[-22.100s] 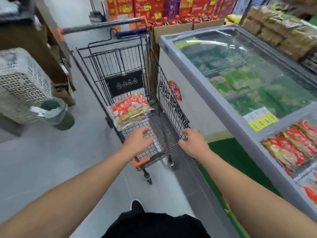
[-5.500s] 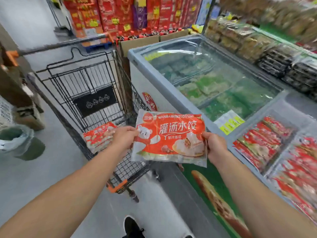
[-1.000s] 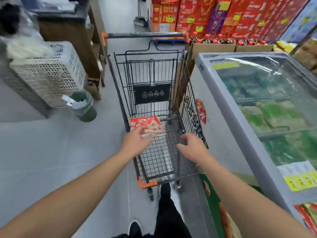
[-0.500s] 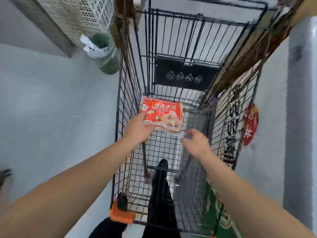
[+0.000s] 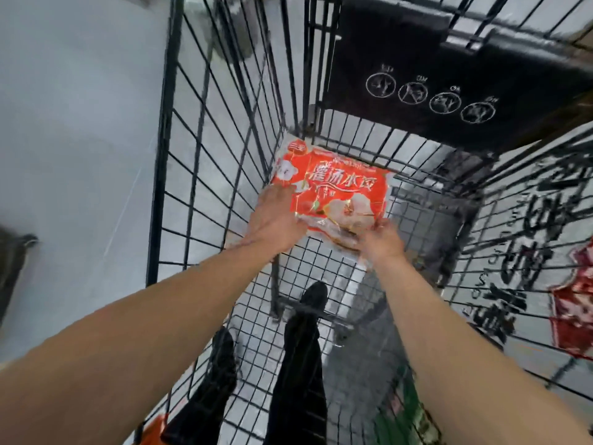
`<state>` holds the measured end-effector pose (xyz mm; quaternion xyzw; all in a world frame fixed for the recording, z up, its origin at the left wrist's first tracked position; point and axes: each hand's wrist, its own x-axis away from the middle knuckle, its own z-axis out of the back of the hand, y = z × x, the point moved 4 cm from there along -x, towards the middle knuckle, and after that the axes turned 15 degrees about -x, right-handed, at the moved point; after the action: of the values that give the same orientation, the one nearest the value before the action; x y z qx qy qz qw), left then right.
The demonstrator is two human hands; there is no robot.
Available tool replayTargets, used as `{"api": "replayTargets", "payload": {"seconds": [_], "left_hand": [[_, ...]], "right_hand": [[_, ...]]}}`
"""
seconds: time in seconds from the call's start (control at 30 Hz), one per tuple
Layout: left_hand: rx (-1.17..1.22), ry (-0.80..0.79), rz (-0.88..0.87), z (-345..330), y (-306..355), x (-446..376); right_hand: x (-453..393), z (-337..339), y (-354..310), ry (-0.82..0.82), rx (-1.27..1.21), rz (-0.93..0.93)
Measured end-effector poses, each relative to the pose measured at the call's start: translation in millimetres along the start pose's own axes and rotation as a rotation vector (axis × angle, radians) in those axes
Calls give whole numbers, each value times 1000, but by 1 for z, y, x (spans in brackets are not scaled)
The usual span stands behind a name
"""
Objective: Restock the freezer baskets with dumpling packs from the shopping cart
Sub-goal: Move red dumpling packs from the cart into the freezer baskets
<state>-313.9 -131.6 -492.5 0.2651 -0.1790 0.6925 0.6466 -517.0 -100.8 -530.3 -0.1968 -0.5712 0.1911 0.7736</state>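
Since half a second ago, both hands have been pushed deeper into the shopping cart (image 5: 205, 130), and the camera has been brought closer over it. One dumpling pack (image 5: 337, 194), red with white lettering and a picture of dumplings, is seen at the far left corner of the cart's wire floor, close to the black plastic flap (image 5: 449, 75) printed with four round symbols. The left hand (image 5: 276, 220) is laid over the pack's near left edge, fingers spread across it; whether they are closed under the edge cannot be told. The right hand (image 5: 382, 242) is clenched on the pack's near right corner, where the clear wrapper is crumpled. Whether the pack is lifted off the wire floor cannot be told. Dark trouser legs and a black shoe (image 5: 313, 295) are seen through the mesh below. At the right, beyond the cart's side, a white freezer wall (image 5: 545, 374) with a red sticker is seen.
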Motion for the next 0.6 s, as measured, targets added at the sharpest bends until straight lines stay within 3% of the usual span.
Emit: {"api": "replayTargets", "payload": {"seconds": [0.1, 0.2, 0.4, 0.6], "left_hand": [[-179, -49, 2, -32, -3, -16], [-178, -33, 24, -48, 6, -6], [-40, 52, -27, -46, 4, 32], [323, -33, 351, -49, -1, 0]], "right_hand": [[-20, -14, 3, 26, -90, 23], [-29, -15, 11, 22, -112, 41], [-5, 19, 75, -18, -229, -284], [-10, 42, 80, 174, -403, -270]]}}
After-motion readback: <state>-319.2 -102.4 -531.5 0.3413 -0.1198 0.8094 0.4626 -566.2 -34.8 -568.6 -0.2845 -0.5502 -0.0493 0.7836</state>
